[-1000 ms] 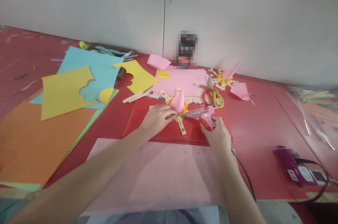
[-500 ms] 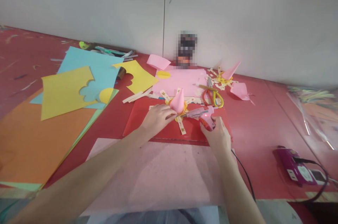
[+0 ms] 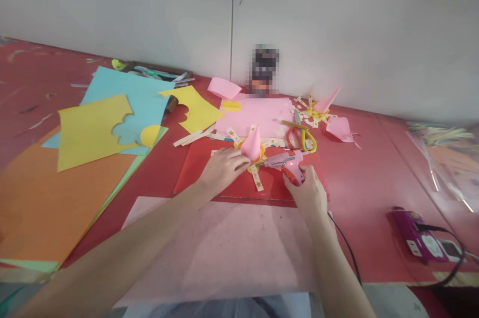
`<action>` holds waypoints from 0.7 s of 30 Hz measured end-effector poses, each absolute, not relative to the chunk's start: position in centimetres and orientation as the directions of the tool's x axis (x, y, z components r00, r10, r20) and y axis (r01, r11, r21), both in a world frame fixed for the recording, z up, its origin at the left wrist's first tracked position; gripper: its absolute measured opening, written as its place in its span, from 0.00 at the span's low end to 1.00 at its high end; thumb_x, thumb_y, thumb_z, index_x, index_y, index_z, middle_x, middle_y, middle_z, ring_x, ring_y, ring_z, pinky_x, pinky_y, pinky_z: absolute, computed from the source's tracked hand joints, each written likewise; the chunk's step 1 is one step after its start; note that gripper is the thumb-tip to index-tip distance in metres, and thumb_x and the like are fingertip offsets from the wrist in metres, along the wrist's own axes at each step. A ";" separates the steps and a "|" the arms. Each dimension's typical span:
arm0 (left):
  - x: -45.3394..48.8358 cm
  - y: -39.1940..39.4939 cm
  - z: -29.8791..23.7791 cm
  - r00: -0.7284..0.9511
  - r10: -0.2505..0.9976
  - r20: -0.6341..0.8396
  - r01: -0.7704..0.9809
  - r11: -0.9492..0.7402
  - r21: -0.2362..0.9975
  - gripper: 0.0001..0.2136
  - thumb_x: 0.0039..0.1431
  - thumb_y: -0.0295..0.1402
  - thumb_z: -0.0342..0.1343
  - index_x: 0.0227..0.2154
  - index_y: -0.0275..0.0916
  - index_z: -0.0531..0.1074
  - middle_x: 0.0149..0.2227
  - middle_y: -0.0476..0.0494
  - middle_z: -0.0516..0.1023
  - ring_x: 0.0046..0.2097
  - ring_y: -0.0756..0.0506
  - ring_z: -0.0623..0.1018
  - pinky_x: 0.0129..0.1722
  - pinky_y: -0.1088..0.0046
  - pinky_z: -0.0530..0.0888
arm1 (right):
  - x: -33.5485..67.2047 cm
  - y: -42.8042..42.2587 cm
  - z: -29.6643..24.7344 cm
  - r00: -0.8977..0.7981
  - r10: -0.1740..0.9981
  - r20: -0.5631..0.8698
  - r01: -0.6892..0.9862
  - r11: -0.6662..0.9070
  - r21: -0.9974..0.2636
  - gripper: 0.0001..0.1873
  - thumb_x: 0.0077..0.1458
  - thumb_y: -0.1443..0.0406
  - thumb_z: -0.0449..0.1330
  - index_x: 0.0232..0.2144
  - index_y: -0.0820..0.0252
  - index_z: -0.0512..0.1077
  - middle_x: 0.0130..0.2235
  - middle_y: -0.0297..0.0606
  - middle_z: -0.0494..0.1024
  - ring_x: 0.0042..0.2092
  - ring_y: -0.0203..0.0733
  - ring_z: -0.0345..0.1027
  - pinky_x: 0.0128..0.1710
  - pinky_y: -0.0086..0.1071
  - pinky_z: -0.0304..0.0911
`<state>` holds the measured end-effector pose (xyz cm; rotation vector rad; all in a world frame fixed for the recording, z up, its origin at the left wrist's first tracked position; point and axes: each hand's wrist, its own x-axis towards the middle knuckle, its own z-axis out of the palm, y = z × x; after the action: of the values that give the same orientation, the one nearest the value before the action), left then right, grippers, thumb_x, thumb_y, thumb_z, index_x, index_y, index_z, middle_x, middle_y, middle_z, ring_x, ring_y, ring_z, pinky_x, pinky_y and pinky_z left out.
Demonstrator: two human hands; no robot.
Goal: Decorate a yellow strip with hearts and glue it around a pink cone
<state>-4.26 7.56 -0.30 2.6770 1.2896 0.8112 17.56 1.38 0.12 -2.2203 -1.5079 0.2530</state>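
Observation:
My right hand (image 3: 307,189) is wrapped round the grip of a pink glue gun (image 3: 288,160) with a small light glowing on it. The gun's nozzle points left and meets the base of a pink paper cone (image 3: 252,146). Yellow paper surrounds the cone's base, and printed paper strips (image 3: 256,178) with stars stick out from it. My left hand (image 3: 228,165) has its fingers pinched at the left side of that base, holding the paper craft. A red board (image 3: 220,185) lies under the craft. The exact contact at the fingertips is too small to make out.
Scissors (image 3: 305,138) with red and yellow handles lie behind the glue gun. A second cone craft (image 3: 325,103) stands at the back right. Yellow (image 3: 90,131) and orange sheets (image 3: 56,198) spread over the left. A purple power strip (image 3: 417,235) sits at the right, with cords.

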 end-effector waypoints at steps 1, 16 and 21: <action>-4.3 7.6 -0.3 0.508 0.745 0.433 0.713 -0.645 0.274 0.11 0.58 0.36 0.46 0.27 0.40 0.72 0.27 0.50 0.75 0.32 0.50 0.71 0.31 0.70 0.61 | 17.6 1.4 0.1 0.390 0.916 0.091 0.834 -0.309 -0.456 0.20 0.42 0.53 0.56 0.37 0.55 0.63 0.40 0.37 0.73 0.35 0.43 0.68 0.25 0.29 0.54; -4.1 7.5 -0.1 0.500 0.766 0.404 0.715 -0.629 0.307 0.11 0.58 0.35 0.47 0.28 0.40 0.72 0.27 0.49 0.75 0.32 0.49 0.72 0.31 0.71 0.61 | 17.4 1.4 0.2 0.392 0.916 0.081 0.833 -0.317 -0.453 0.20 0.43 0.52 0.55 0.37 0.55 0.62 0.39 0.37 0.73 0.35 0.43 0.68 0.25 0.29 0.53; -4.1 7.5 0.0 0.491 0.785 0.377 0.715 -0.611 0.340 0.10 0.57 0.35 0.47 0.28 0.40 0.72 0.29 0.49 0.76 0.34 0.49 0.72 0.32 0.70 0.62 | 17.4 1.4 0.2 0.395 0.915 0.082 0.832 -0.318 -0.453 0.20 0.43 0.53 0.56 0.37 0.55 0.62 0.40 0.37 0.73 0.36 0.44 0.68 0.26 0.29 0.53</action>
<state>-4.10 7.51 -0.05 2.5914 1.3123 0.7649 17.43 1.39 0.21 -2.2334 -1.5005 0.2629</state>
